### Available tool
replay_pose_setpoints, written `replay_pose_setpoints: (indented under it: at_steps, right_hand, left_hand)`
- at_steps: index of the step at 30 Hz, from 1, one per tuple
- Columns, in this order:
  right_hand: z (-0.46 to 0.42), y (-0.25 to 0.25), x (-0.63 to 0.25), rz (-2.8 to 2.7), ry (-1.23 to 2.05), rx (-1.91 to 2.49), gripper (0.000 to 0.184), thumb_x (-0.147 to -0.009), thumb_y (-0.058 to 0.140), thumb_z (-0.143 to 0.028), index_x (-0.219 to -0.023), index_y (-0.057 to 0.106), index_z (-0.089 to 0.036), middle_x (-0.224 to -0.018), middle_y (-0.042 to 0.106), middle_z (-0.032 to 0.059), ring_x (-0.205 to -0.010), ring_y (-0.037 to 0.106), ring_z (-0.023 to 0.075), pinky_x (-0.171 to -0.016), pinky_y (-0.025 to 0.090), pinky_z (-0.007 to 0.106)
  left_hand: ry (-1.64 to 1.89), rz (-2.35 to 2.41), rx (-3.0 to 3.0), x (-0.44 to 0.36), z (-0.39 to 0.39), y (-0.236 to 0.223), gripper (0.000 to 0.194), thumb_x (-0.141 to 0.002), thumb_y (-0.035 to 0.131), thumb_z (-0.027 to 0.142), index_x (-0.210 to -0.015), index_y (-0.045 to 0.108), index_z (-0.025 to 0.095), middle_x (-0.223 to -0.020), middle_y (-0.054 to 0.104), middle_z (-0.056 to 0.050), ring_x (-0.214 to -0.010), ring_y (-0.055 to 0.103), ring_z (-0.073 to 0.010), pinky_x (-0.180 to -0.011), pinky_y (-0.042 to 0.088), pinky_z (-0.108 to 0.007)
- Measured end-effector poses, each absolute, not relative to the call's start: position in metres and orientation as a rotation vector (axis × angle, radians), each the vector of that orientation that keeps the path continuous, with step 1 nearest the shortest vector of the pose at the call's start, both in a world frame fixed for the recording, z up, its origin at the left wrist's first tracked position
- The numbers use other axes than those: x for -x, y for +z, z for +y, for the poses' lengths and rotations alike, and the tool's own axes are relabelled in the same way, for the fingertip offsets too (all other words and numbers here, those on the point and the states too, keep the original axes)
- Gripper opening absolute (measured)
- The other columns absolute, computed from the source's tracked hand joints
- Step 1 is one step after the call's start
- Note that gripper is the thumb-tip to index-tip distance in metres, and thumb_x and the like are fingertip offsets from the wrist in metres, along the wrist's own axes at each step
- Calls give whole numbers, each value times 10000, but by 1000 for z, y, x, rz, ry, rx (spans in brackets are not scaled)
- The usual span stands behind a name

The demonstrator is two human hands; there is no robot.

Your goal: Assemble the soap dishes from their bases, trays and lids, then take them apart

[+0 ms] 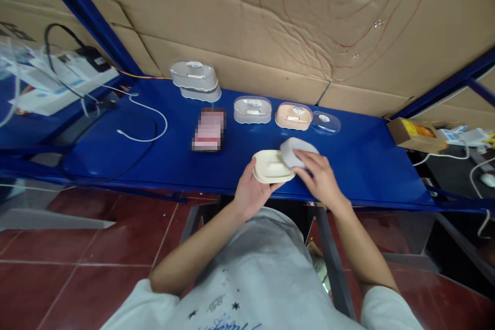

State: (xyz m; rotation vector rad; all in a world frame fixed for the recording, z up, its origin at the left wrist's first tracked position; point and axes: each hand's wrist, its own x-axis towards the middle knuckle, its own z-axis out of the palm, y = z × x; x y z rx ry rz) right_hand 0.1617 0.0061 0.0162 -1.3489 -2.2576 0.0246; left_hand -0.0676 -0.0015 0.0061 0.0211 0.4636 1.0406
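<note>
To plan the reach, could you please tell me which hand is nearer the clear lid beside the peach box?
Right: the right hand is just in front of the clear lid; the left hand is farther away, front-left of it.

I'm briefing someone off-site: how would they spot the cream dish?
At the near edge of the blue table, find the left hand. It holds the cream dish, partly hidden by a pale grey piece in the right hand. The dish is cream, whereas the containers farther back are grey or peach.

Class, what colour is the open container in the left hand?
Pale cream; the container shows in the head view.
</note>
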Motion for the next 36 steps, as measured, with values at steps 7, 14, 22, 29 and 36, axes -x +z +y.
replay_pose_setpoints:
  at_steps: [7,14,22,29,36]
  right_hand:
    - [-17,16,-92,-2466,83,1111,474,-1138,472,-374,-1569,573,-203,-1441,709,160,-1301,669,310,-1017,569,478]
    - [71,30,-193,-2248,34,1295,497,-1145,363,-439,-1574,557,-279,-1600,610,108,-1524,525,295,-1275,404,559]
    - [118,7,-280,-2320,-63,1847,709,-1031,503,-622,-1587,509,-182,-1611,533,236,-1547,458,424,-1279,277,720]
    - [75,-4,-273,-2056,128,1798,804,-931,642,-732,-1555,534,-236,-1643,456,230,-1545,441,463,-1210,403,717]
    - [21,28,-197,-2362,589,1095,756,-958,755,-451,-1631,432,-325,-1724,425,124,-1614,401,335,-1298,397,574]
  left_hand:
    - [1031,429,-3,73,-2,-1,416,-1095,541,453,-1277,740,138,-1088,830,-100,-978,789,-208,-736,595,-265]
    - [1056,490,-82,73,-2,1,395,-1066,612,435,-1411,679,255,-1450,739,-84,-1480,585,-340,-1238,443,-621]
    - [992,432,-33,78,1,5,548,-1109,457,558,-1469,660,199,-1576,649,-106,-1575,466,-385,-1328,250,-691]
    - [909,423,-33,76,6,-3,535,-1104,488,526,-1538,600,234,-1588,639,-106,-1581,461,-372,-1315,283,-686]
    - [806,416,-49,80,8,-6,497,-1115,472,500,-1514,619,241,-1503,708,-105,-1533,530,-363,-1290,334,-688]
